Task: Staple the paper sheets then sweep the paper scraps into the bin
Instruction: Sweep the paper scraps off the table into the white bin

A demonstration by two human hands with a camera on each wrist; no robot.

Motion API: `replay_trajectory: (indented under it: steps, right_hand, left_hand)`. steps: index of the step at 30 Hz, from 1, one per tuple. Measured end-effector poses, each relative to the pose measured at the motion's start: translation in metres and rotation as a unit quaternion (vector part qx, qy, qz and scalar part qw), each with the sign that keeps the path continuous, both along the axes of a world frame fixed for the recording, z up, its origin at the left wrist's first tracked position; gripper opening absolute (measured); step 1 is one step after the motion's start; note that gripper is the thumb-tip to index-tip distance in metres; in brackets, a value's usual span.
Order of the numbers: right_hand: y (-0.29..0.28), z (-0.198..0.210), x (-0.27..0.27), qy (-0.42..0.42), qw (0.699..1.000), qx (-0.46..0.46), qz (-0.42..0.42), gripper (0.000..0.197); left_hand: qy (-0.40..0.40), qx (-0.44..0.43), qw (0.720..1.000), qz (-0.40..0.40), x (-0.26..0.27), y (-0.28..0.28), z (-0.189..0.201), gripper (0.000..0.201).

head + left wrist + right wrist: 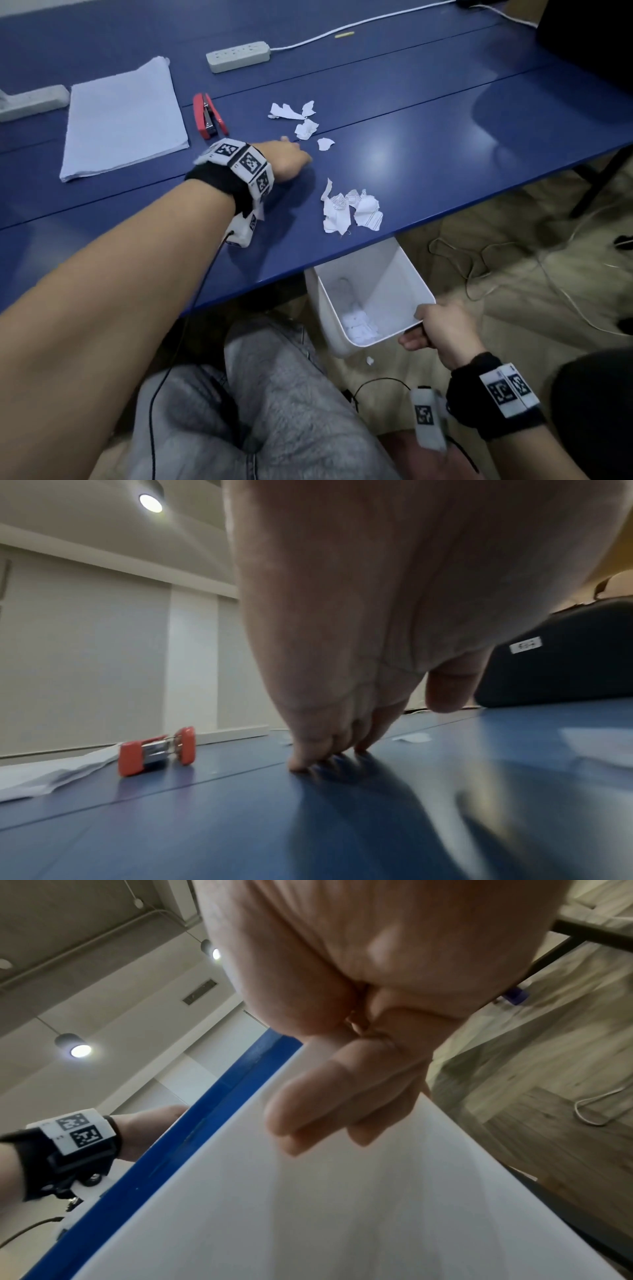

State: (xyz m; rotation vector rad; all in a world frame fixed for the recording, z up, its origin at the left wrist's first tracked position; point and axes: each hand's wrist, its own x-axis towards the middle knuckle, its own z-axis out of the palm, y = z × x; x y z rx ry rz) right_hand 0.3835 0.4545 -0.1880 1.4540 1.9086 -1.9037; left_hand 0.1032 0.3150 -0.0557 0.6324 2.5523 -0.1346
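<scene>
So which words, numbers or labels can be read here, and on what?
White label on the dark case: number-like print, too blurred to read.
Wristband tags: square code patterns, no words.
Scraps: only printed stripes, no legible text.
Nothing else bears text.

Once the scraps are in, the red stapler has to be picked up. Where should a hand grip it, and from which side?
Grip the red stapler across its middle, pinching its two red sides from above. It lies on its side on the blue table, jaws toward the person, and the paper stack crowds its left, so come down from above.
</scene>
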Motion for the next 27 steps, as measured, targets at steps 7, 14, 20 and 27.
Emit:
replay_trajectory:
  steps: [7, 14, 20, 27]
  right_hand:
    - [0.004, 0.001, 0.005, 0.006, 1.000, -0.003, -0.004, 0.018]
    - [0.005, 0.002, 0.015, 0.010, 1.000, -0.004, -0.010, 0.015]
    - [0.002, 0.000, 0.023, 0.021, 1.000, -0.011, -0.014, 0.016]
    - [0.001, 0.002, 0.024, 0.022, 1.000, -0.012, -0.014, 0.015]
  left_hand:
    - [-0.048, 0.052, 0.990, -0.118, 0.080, 0.013, 0.004, 0.046]
    - [-0.071, 0.064, 0.981, -0.169, 0.129, 0.015, 0.003, 0.049]
    - [-0.093, 0.122, 0.970, -0.189, 0.161, 0.002, -0.014, 0.058]
    - [-0.091, 0.172, 0.957, -0.215, 0.199, -0.004, -0.028, 0.057]
